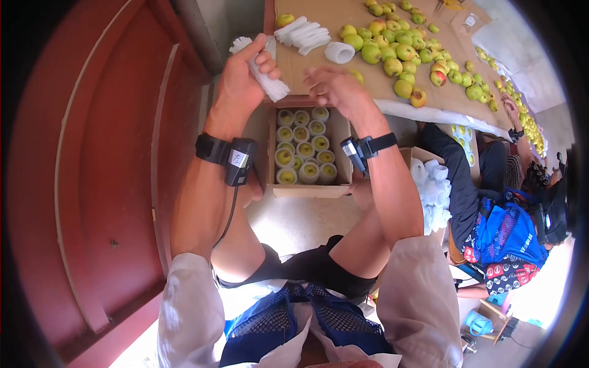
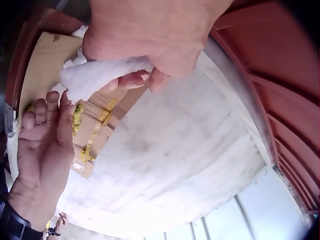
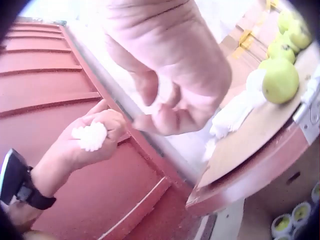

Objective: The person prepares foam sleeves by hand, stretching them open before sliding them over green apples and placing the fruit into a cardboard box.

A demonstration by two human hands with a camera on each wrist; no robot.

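Below my arms, a cardboard-covered table (image 1: 319, 67) carries loose green apples (image 1: 392, 52), beside a red door (image 1: 92, 184); a carton (image 1: 307, 190) of wrapped apples sits underneath. My left hand (image 1: 242, 76) grips a foam net sleeve (image 1: 267, 83); my right hand (image 1: 334, 86) hovers beside it, fingers loosely curled, empty.

A black strap with a black camera unit bearing a white label (image 1: 236, 159) and a trailing black cable sits left of centre; a matching black wrist camera (image 1: 362, 147) lies centre-right. Below are white short sleeves (image 1: 187, 300), black shorts (image 1: 319, 267), and a blue mesh apron (image 1: 288, 319).
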